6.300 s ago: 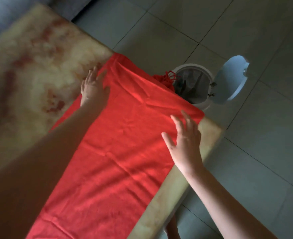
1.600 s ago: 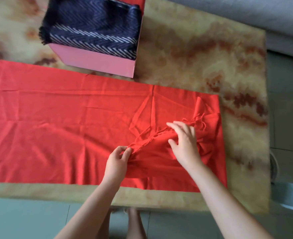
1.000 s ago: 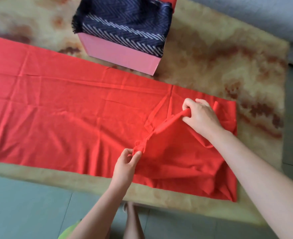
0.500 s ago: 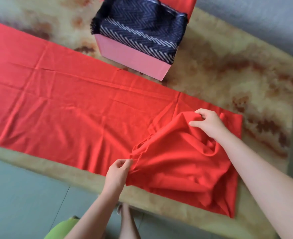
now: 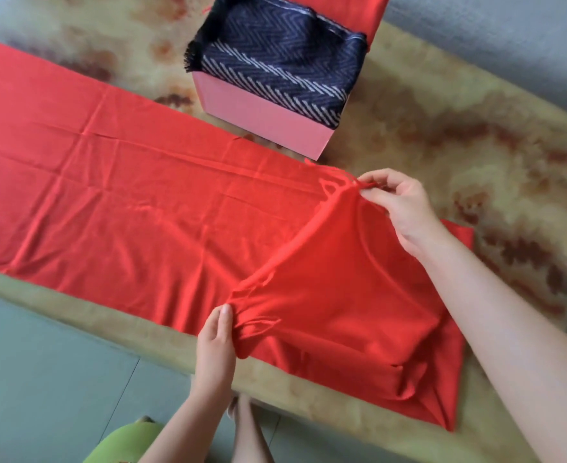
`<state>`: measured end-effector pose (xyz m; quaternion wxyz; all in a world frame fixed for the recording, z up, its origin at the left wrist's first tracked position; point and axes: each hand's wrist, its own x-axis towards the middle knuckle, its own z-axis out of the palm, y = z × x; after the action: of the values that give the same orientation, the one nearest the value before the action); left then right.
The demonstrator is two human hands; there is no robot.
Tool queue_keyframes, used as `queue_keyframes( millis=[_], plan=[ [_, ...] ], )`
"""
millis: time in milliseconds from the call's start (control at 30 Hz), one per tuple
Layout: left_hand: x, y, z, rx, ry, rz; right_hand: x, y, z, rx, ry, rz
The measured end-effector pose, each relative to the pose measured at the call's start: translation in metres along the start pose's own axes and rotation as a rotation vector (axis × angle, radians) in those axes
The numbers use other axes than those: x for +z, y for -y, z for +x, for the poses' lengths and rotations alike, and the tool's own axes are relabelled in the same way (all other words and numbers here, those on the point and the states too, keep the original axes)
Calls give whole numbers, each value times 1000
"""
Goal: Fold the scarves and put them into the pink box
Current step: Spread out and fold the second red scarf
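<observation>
Red scarf (image 5: 142,212) lies spread along the table (image 5: 442,128), and we hold its turned-back end with both hands. Our left hand (image 5: 215,342) pinches the near corner of that end between thumb and fingers, over the table's front edge. Our right hand (image 5: 399,208) pinches the far corner, where the fringe (image 5: 332,185) shows. Between our two grips the hem runs taut in a slanting line. To the left of our grips the scarf stretches flat and runs out of view; under our right forearm the doubled part bunches in loose folds. Beyond our right hand, just beside the scarf's far edge, stands the pink box (image 5: 262,118), and we see a folded navy zigzag scarf (image 5: 275,71) lying in it, draped over its rim
</observation>
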<state>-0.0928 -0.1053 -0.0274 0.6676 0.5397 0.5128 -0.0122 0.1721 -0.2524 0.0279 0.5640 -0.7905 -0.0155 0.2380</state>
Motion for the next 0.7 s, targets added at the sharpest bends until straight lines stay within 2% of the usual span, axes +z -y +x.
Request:
queue_keyframes(
  millis=[67,133,233,300,400,567,700],
  plan=[
    [-4,7,1,-104,8,-49,0,-9,5,73,-19,-73],
    [-5,12,1,-220,21,-45,2,-23,9,219,-13,-179],
    [-1,11,3,-186,17,73,11,-35,19,343,-7,-229],
    [-1,11,4,-141,6,185,18,-34,24,359,66,-359],
    [-6,14,7,-166,-26,208,28,-30,26,353,115,-424],
    [-14,12,10,-192,-74,230,37,-17,31,280,21,-307],
    [-22,-4,10,-322,-70,54,44,-1,27,251,89,-259]
  ],
)
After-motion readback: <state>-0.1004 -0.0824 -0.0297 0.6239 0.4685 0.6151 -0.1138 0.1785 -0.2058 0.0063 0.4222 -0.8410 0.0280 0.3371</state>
